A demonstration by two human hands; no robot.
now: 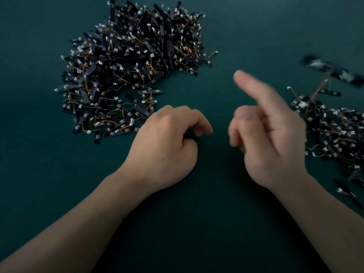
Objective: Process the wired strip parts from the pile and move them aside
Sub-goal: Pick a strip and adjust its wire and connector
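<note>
While both forearms reach in from the near edge over the dark green surface (197,223), my left hand (165,146) sits palm down just beside the near rim of the big pile (134,62) of wired strip parts, at upper left. Its fingers are curled in toward the thumb, with nothing visible between them. My right hand (269,138) is raised on its edge, motion-blurred. The index finger is straight and points up and left. The other fingers are loosely bent and spread, holding nothing. The smaller heap (334,131) of parts lies just right of that hand. One blurred part (332,70) shows above the heap; I cannot tell whether it touches the surface. A stray part (346,192) lies near the right edge.
</note>
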